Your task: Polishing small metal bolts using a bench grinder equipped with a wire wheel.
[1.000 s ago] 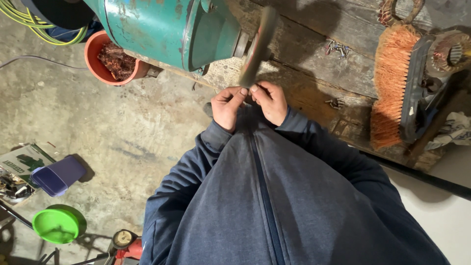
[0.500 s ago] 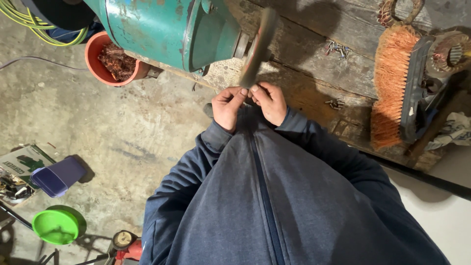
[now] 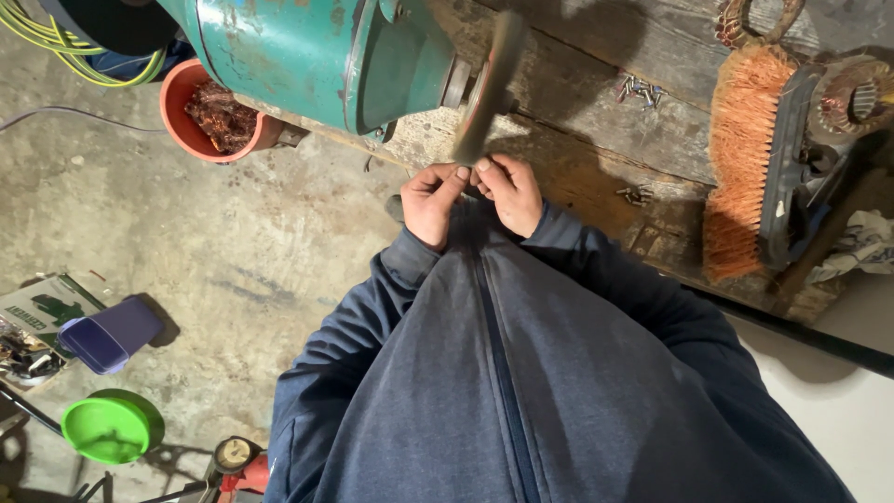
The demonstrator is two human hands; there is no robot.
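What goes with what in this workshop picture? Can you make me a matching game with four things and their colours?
Things:
1. machine
2. brush
3. bowl
4. bucket

Colours:
A. bright green
B. teal with worn paint
C. orange bristles
D. reddish orange, full of rusty scraps

Pairs: 1-B, 2-C, 3-A, 4-D

The left hand and right hand are together at the machine's spinning wheel. Whatever the fingers pinch is too small to tell.
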